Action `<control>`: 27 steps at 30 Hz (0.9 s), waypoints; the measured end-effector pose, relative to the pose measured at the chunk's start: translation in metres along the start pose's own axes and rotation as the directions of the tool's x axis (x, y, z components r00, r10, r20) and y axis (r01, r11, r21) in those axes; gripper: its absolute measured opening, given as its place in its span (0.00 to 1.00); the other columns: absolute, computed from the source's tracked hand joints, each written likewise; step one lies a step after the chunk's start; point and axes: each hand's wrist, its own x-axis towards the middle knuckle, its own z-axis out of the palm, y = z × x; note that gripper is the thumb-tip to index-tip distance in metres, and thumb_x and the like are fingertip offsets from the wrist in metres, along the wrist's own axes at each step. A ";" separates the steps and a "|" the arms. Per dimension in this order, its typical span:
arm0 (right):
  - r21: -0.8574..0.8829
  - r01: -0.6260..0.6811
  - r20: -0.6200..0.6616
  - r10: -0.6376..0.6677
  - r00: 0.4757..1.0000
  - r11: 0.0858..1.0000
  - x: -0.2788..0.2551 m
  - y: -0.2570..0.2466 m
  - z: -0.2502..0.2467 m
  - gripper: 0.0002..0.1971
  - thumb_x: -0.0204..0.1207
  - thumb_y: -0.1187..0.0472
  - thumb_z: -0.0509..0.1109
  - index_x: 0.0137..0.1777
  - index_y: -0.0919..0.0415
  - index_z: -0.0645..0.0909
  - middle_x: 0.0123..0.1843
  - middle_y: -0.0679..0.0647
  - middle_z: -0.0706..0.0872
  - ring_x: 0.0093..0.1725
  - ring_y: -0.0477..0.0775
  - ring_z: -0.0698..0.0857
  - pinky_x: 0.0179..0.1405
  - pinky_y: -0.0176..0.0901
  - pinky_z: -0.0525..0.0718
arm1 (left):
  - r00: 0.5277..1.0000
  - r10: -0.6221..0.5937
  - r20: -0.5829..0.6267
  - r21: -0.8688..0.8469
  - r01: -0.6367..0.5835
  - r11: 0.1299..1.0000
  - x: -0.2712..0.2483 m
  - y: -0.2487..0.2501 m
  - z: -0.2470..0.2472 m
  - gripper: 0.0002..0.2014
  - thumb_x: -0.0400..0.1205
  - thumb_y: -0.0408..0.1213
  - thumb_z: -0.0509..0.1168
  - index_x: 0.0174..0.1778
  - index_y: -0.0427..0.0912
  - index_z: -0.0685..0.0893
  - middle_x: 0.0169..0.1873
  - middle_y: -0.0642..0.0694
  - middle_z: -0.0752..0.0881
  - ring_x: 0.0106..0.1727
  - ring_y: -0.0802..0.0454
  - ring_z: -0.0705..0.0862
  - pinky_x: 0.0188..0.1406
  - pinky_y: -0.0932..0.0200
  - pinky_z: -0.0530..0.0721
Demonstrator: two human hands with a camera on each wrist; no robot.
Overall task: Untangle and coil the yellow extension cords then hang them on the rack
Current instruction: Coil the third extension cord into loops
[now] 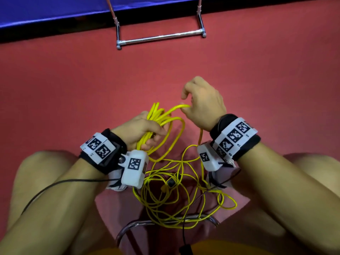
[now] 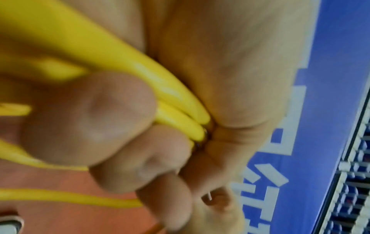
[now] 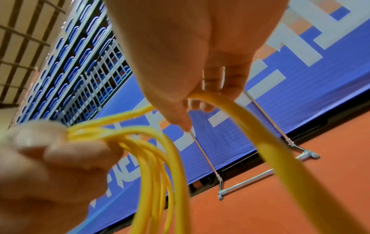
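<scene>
My left hand [image 1: 141, 129] grips a bundle of several loops of yellow extension cord [image 1: 161, 118]; its fingers [image 2: 90, 123] curl round the strands [image 2: 180, 117] in the left wrist view. My right hand [image 1: 200, 103] is just right of it and holds one strand of the same cord [image 3: 250, 120] between thumb and fingers. That strand hangs down past my right wrist. A loose tangle of yellow cord [image 1: 174, 192] with a dark plug [image 1: 171, 182] lies on the floor between my knees. The metal rack [image 1: 160, 36] stands ahead on the red floor.
A blue padded barrier [image 1: 55, 10] runs behind the rack. A chrome stool frame [image 1: 165, 220] sits under the cord tangle. Black cables [image 1: 55, 184] trail from the wrist cameras. My knees flank the tangle on both sides.
</scene>
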 end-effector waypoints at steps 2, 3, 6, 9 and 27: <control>-0.035 0.021 -0.098 -0.025 0.995 0.999 0.001 -0.001 0.001 0.05 0.69 0.59 0.73 0.43 0.53 0.80 0.50 0.52 0.80 0.48 0.62 0.83 0.37 0.52 0.80 | 0.995 -0.020 0.095 -0.132 0.032 0.991 -0.003 0.005 -0.001 0.08 0.67 0.26 0.70 0.39 0.35 0.79 0.21 0.40 0.74 0.14 0.54 0.67 0.13 0.71 0.65; -0.045 0.004 -0.111 -0.009 0.994 0.999 0.002 -0.001 0.002 0.04 0.70 0.59 0.73 0.42 0.53 0.80 0.49 0.52 0.80 0.49 0.62 0.82 0.37 0.52 0.79 | 0.986 -0.013 0.164 -0.200 0.046 0.979 -0.005 0.007 -0.002 0.11 0.64 0.27 0.74 0.38 0.35 0.79 0.21 0.42 0.75 0.14 0.55 0.68 0.12 0.71 0.65; -0.033 -0.103 0.038 0.104 0.994 0.994 0.005 0.008 0.008 0.06 0.69 0.60 0.74 0.43 0.52 0.79 0.45 0.49 0.79 0.50 0.64 0.82 0.42 0.52 0.80 | 0.954 0.032 0.299 -0.376 0.086 0.923 -0.013 0.010 -0.006 0.17 0.61 0.33 0.81 0.39 0.37 0.81 0.20 0.46 0.74 0.14 0.57 0.70 0.12 0.71 0.66; 0.087 -0.243 0.153 0.228 0.962 0.966 0.005 0.017 0.019 0.10 0.71 0.57 0.76 0.40 0.51 0.75 0.37 0.49 0.84 0.43 0.62 0.83 0.39 0.49 0.77 | 0.944 0.110 0.311 -0.480 0.056 0.876 -0.016 0.007 -0.009 0.14 0.66 0.33 0.77 0.40 0.37 0.78 0.20 0.50 0.74 0.16 0.58 0.70 0.12 0.70 0.67; -0.043 -0.300 0.798 0.213 0.564 0.953 -0.052 0.002 0.088 0.07 0.88 0.57 0.56 0.62 0.58 0.68 0.56 0.63 0.84 0.54 0.62 0.84 0.59 0.51 0.78 | 0.761 0.203 -0.616 -0.608 -0.623 0.492 -0.010 0.026 -0.047 0.08 0.84 0.31 0.60 0.55 0.45 0.82 0.24 0.53 0.74 0.23 0.59 0.72 0.21 0.68 0.73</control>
